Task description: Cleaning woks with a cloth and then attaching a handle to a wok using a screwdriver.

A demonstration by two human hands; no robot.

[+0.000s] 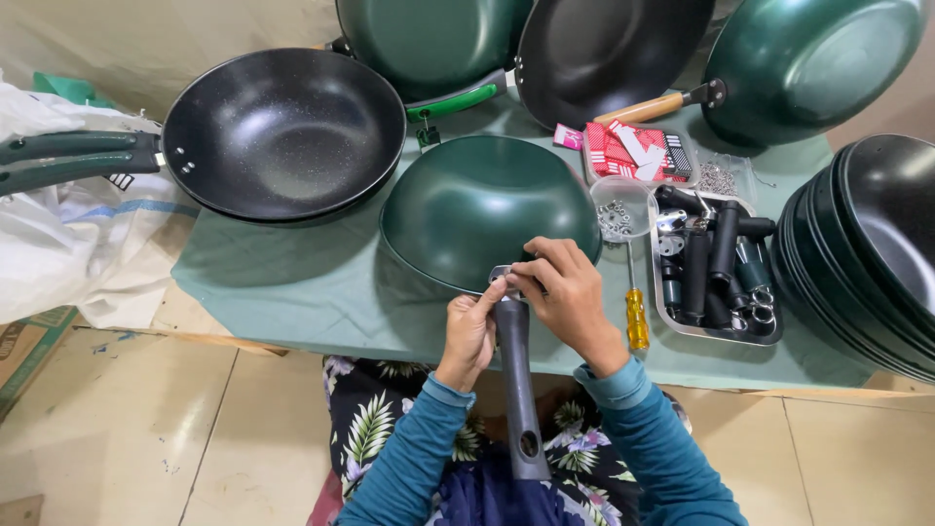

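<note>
Both hands (526, 312) grip the dark handle (518, 390), seemingly joined to the upturned green pan (467, 209), its length pointing back toward the person.

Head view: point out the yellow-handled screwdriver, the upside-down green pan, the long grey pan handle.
yellow-handled screwdriver (637, 319), head view, on its yellow grip.
upside-down green pan (467, 209), head view, on its domed underside.
long grey pan handle (517, 380), head view, mid-shaft.

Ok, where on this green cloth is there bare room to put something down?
Bare cloth lies left of the upturned green pan, below the black pan. The right side is crowded: parts tray, screwdriver, stacked pans.
</note>
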